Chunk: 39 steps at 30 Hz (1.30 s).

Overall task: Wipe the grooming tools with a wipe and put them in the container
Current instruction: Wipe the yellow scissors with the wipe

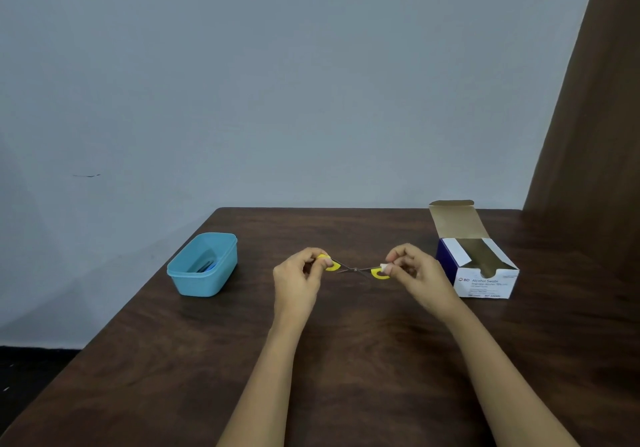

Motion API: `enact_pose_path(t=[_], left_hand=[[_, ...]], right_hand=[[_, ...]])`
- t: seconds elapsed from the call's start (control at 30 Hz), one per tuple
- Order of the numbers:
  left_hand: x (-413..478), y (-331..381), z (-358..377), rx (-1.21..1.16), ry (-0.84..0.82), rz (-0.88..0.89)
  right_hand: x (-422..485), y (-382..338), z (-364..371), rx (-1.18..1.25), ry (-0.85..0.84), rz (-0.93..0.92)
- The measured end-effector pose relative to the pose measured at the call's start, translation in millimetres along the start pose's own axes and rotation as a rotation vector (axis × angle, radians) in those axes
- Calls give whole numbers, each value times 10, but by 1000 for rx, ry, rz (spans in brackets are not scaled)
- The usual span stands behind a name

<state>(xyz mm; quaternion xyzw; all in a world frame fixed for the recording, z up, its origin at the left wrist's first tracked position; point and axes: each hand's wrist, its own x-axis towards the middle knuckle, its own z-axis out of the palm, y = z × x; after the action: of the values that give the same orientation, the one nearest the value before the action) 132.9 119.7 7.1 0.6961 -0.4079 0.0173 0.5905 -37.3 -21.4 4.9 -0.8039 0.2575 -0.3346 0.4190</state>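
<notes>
Small scissors [354, 269] with yellow handle loops are spread wide open between my hands, just above the dark wooden table [346, 360]. My left hand [298, 273] pinches the left yellow loop. My right hand [415, 271] presses a small white wipe [384, 268] against the right yellow loop. The thin metal blades cross in the gap between the hands. A light blue plastic container [204, 266] stands to the left, with a blue tool partly visible inside it.
An open box of alcohol swabs [479, 266], white and dark blue with its lid flap up, stands to the right of my right hand. A brown curtain [595, 117] hangs at the far right. The table's left edge runs diagonally behind the container.
</notes>
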Motion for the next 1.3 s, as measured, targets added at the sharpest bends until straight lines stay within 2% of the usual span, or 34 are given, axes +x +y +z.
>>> enact_pose_path(t=[0.13,0.2,0.53,0.67,0.83,1.03,1.3], left_hand=[[-12,33,8,-56,42,-45],[-16,41,14,-81,68,-66],[-83,12,210,-154,171,-260],[-87,-17,241,-200,184,-305],[-117,-24,284,-163,192,-262],[-155,-33,323,-88,167,-159],[-162,22,333,-57,122,-49]], right_hand=[[11,-39,59,505,90,125],[2,-95,84,685,117,185],[19,-231,392,1314,343,380],[9,-270,460,1280,438,462],[-16,-234,529,1152,525,557],[-28,-210,592,1092,548,591],[-21,-239,513,1060,493,646]])
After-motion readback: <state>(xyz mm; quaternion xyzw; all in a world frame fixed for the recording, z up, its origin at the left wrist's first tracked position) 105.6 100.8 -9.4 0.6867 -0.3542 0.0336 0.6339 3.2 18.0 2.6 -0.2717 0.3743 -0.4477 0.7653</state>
